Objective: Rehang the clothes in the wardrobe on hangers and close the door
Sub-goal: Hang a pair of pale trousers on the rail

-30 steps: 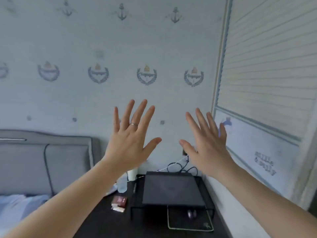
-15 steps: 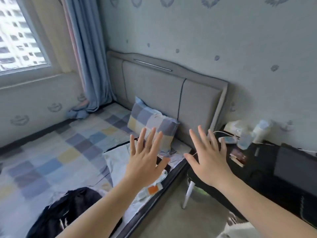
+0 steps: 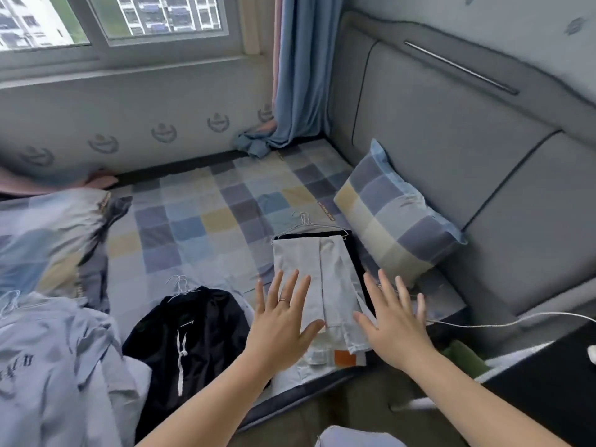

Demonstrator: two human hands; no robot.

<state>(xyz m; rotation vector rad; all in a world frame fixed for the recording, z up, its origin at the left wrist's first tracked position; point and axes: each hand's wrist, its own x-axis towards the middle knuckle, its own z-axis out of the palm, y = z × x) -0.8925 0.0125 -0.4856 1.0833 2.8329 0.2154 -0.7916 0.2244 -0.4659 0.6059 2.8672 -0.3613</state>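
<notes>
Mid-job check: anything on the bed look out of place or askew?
Three garments lie flat on the checked bedsheet, on wire hangers rather than hung: pale grey folded trousers, a black drawstring top, a light blue shirt crumpled at left. The hem of the blue curtain is bunched on the mattress corner.

Soft daylight from window (image 3: 145,17) top left; view outside a bit washed out. Room evenly lit, cool bluish cast, shadows faint and diffuse. Heavy motion blur at left edge on quilt (image 3: 48,233) and shirt (image 3: 48,366), milder on headboard (image 3: 451,124) top right. Centre fairly sharp. Wide-angle bending toward the edges.
</notes>
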